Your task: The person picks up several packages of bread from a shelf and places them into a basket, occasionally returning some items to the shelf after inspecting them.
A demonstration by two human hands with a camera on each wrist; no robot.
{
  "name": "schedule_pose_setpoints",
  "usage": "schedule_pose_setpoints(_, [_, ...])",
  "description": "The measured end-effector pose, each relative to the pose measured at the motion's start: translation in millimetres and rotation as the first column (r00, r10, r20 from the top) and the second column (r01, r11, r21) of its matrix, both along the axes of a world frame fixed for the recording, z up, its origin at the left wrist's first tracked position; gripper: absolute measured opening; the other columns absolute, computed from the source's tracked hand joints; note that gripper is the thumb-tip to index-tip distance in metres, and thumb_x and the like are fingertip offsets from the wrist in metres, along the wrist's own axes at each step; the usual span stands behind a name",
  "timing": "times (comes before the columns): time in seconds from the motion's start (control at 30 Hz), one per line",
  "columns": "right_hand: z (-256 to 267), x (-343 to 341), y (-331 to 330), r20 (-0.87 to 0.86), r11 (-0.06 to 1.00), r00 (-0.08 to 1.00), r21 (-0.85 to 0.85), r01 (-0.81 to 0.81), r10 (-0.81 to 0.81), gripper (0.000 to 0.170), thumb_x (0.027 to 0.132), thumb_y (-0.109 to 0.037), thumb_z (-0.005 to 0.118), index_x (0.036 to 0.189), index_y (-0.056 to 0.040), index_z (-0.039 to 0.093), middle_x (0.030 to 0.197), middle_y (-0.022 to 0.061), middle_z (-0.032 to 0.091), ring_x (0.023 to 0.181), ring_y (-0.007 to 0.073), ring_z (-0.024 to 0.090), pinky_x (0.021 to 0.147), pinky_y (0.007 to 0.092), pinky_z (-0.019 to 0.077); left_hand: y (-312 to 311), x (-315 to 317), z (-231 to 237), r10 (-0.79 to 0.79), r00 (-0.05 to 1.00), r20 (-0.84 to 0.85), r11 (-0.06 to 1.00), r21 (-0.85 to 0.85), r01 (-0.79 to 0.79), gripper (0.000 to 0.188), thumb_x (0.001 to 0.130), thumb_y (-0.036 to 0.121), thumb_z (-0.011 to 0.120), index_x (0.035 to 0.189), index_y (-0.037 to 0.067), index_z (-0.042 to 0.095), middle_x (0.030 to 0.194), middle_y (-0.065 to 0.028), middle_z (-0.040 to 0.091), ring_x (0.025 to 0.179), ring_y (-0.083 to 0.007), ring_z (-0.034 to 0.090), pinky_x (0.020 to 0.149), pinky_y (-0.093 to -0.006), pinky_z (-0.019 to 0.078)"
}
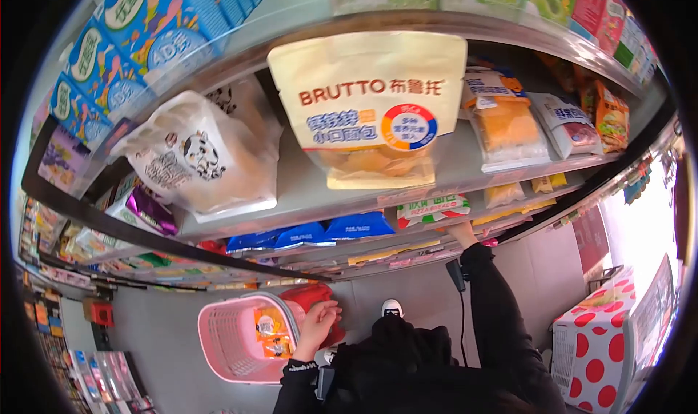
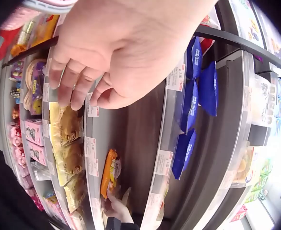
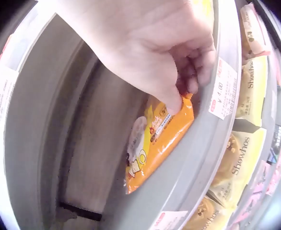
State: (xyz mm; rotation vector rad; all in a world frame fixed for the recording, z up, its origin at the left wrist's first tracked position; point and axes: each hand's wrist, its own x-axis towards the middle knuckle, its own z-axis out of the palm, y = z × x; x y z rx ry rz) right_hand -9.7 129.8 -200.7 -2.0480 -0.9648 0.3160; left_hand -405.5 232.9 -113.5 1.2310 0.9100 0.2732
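Observation:
My right hand (image 3: 150,48) pinches the upper corner of an orange snack packet (image 3: 165,141) with thumb and fingers, on a shelf (image 3: 90,139) beside a price label strip. In the left wrist view, the same orange packet (image 2: 111,175) shows beyond my left hand (image 2: 126,52). That left hand has loosely bent fingers and holds nothing. In the head view my left hand (image 1: 316,330) hovers by the edge of a pink shopping basket (image 1: 211,334), with orange packets (image 1: 271,334) inside it. The right hand (image 1: 462,234) reaches in under an upper shelf, partly hidden.
A BRUTTO bread pouch (image 1: 371,109) and a cow-print bag (image 1: 200,152) stand on the upper shelf. Blue packets (image 2: 192,105) and golden Showhos packets (image 3: 234,163) fill neighbouring shelves. A red-dotted box (image 1: 592,348) stands on the floor at right.

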Motion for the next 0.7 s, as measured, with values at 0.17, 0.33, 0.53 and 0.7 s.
schedule_pose_setpoints(0.17, [48,-24,0,-0.801,0.962,0.589,0.07,0.264,-0.104,0.022,0.075,-0.002,0.053,0.096,-0.001,0.049,0.079,0.0031,0.053,0.073,0.0108,0.053,0.057,0.0227,0.0438,-4,17,-3,-0.049,0.998,0.05,0.997,-0.06,0.052,0.022,0.081,0.005,0.045,0.101,-0.004,0.046,0.09,-0.0086,0.053,0.087,-0.015,0.053,0.072,-0.0247,0.0446])
schedule_pose_setpoints(0.33, [60,-49,-9,-0.816,0.885,0.578,0.279,0.373,0.013,0.016,0.075,-0.002,0.051,0.09,0.0003,0.049,0.075,0.0017,0.051,0.064,0.0097,0.05,0.052,0.0208,0.0402,-6,25,-8,-0.106,0.992,0.066,0.989,-0.1,0.112,0.023,0.081,0.006,0.044,0.101,-0.003,0.047,0.091,-0.0083,0.054,0.085,-0.0141,0.053,0.072,-0.0245,0.0445])
schedule_pose_setpoints(0.53, [68,-71,-39,-0.75,0.93,0.661,0.221,0.292,-0.03,0.002,0.074,-0.003,0.05,0.074,-0.003,0.048,0.061,-0.0026,0.045,0.051,0.0031,0.04,0.044,0.0158,0.0294,-4,33,-8,-0.143,0.984,0.102,0.972,-0.172,0.159,0.023,0.082,0.008,0.043,0.103,0.0,0.047,0.093,-0.0077,0.054,0.083,-0.0135,0.054,0.072,-0.0237,0.0432])
schedule_pose_setpoints(0.7, [97,-113,-63,-0.754,0.951,0.655,0.233,0.205,0.044,0.005,0.074,-0.003,0.051,0.073,-0.0051,0.047,0.057,-0.006,0.041,0.046,0.0002,0.036,0.041,0.0152,0.0242,-2,29,-12,-0.074,0.976,0.206,0.912,-0.381,0.149,0.025,0.083,0.015,0.043,0.103,0.001,0.047,0.097,-0.0108,0.053,0.088,-0.0178,0.053,0.075,-0.0278,0.0437])
